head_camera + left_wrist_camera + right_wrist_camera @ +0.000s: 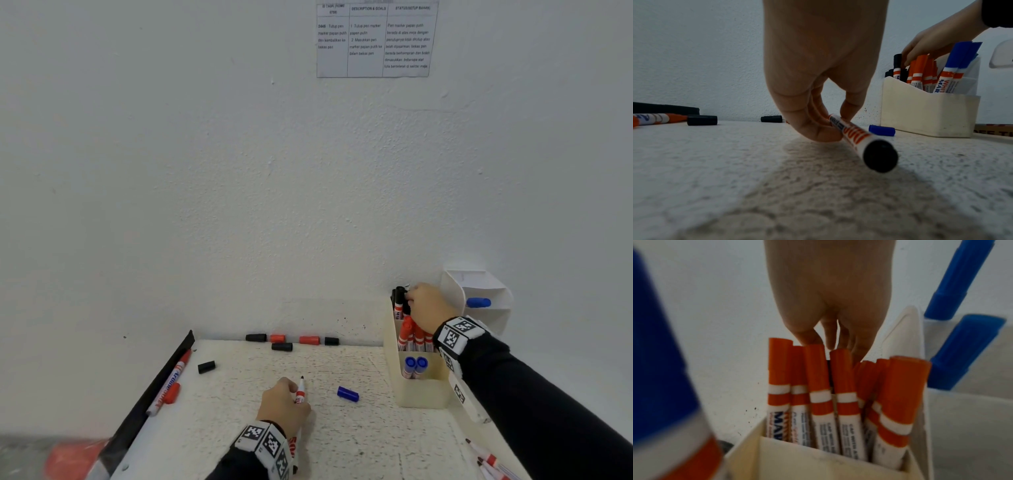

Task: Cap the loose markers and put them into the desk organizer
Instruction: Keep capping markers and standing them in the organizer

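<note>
white textured desk (342,428) against a plain white wall; the organizer (423,394) at the right already holds many capped red, blue and black markers; an estimated several loose caps (281,346) and uncapped markers remain on the desk; left hand (284,404) pinches an uncapped black marker (855,134) low over the desk; right hand (428,306) reaches into the organizer's far compartment, fingers extended among black markers (399,301), grip cannot be determined.

Black sleeves (548,394), white wristbands (457,334) with square black-and-white markers
</note>
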Tool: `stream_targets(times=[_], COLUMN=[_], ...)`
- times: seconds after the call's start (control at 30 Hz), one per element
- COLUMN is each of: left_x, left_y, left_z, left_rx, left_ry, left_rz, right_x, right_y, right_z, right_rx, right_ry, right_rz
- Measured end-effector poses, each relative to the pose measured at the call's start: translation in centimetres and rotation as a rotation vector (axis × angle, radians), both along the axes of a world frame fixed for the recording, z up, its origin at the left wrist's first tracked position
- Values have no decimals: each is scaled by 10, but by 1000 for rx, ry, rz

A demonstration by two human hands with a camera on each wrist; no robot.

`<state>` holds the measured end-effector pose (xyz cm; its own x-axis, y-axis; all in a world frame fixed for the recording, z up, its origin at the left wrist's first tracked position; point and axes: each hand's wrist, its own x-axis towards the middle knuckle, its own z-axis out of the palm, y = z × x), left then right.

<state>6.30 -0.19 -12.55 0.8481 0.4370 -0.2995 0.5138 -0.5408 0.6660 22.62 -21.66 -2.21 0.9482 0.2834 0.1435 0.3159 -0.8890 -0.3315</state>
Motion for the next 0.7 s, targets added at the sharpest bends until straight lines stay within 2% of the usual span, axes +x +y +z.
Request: stream_targets(times=[0.07, 0.17, 0.23, 0.4, 0.7], left_x=[0, -1, 0, 0, -5], left_y=[1, 2, 4, 8, 10], left_z=[-1, -1, -2, -2, -3], left_rx=[-2, -8, -16, -15, -89], left_ry=[3, 3, 5, -16, -114], left_rz=[-1, 4, 10, 20, 59], right_x=[0, -1, -1, 5, 3], right_y=[4, 8, 8, 5, 5], right_z=[-3, -4, -3, -5, -6], right_rx=[48, 187, 146, 122, 80], right_ry=[-25, -132, -130, -11, -113], right_rz=[-15, 70, 100, -14, -3])
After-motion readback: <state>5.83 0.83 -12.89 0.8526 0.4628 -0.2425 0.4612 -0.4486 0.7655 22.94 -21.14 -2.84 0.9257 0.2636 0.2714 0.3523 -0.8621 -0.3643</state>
